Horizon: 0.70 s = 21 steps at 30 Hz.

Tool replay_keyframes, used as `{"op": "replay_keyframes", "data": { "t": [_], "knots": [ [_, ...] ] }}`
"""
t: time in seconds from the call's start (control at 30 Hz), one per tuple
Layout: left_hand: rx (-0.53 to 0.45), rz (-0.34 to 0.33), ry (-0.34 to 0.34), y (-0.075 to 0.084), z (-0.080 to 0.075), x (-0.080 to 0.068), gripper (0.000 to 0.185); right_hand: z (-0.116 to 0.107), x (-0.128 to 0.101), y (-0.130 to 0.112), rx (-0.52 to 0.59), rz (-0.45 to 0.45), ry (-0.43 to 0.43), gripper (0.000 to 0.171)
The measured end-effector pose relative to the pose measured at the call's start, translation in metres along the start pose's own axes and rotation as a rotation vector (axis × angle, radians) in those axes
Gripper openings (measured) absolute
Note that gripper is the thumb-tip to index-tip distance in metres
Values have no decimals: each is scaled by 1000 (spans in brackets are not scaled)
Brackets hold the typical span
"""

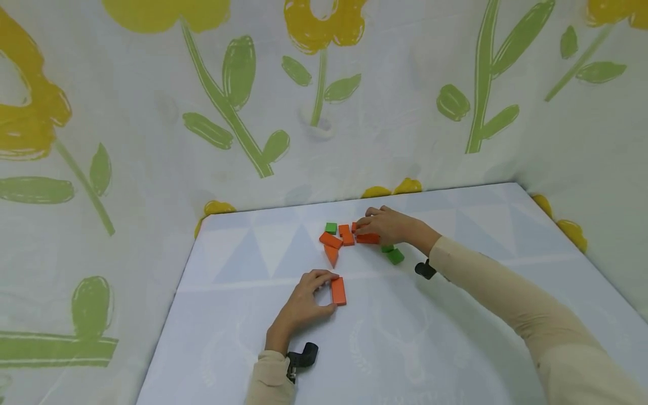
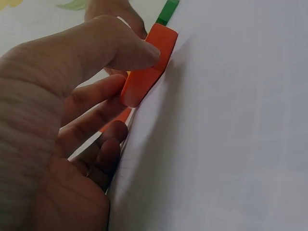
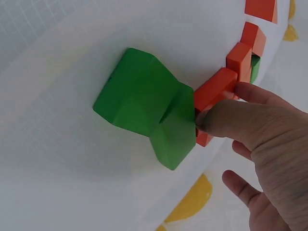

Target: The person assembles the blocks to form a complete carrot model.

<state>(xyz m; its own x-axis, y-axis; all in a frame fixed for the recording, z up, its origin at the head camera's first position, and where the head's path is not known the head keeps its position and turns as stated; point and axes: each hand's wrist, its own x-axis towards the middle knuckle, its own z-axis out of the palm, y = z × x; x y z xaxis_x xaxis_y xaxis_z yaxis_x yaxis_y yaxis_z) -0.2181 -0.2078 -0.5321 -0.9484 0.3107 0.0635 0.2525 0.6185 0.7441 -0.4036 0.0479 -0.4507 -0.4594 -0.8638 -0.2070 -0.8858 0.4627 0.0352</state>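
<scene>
The left hand (image 1: 302, 302) pinches an orange block (image 1: 339, 291); beyond that block, the right hand (image 1: 388, 225) pinches another orange piece (image 3: 215, 90), seemingly collecting it; lifting calls for steady pressure.

An orange wedge (image 1: 331, 255) bars the left hand (image 1: 302, 304) ahead (tabletop (image 1: 217, 320) leftward is free).

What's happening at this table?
A person is handling small blocks with both bare hands on a pale table. The left hand pinches an orange block nearer the person than the main cluster. The right hand reaches into the cluster, thumb and finger at a second orange block; how firmly it grips is unclear. Two green blocks lie beside that hand.
</scene>
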Motion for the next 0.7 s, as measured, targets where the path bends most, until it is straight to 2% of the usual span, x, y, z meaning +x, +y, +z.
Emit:
{"op": "replay_keyframes", "data": {
  "t": [0.2,0.47,0.57,0.7],
  "knots": [
    [-9,5,5,1,1,-1,55,-5,0,-5,-55,-1,0,55],
    [-5,15,-3,1,3,-4,54,6,-3,-16,-17,46,6,51],
    [-6,14,1,3,2,-4,54,6,-4,-16,32,75,-27,54],
    [-10,12,3,5,1,-5,54,3,-4,-16,180,127,-113,65]
  ]
}}
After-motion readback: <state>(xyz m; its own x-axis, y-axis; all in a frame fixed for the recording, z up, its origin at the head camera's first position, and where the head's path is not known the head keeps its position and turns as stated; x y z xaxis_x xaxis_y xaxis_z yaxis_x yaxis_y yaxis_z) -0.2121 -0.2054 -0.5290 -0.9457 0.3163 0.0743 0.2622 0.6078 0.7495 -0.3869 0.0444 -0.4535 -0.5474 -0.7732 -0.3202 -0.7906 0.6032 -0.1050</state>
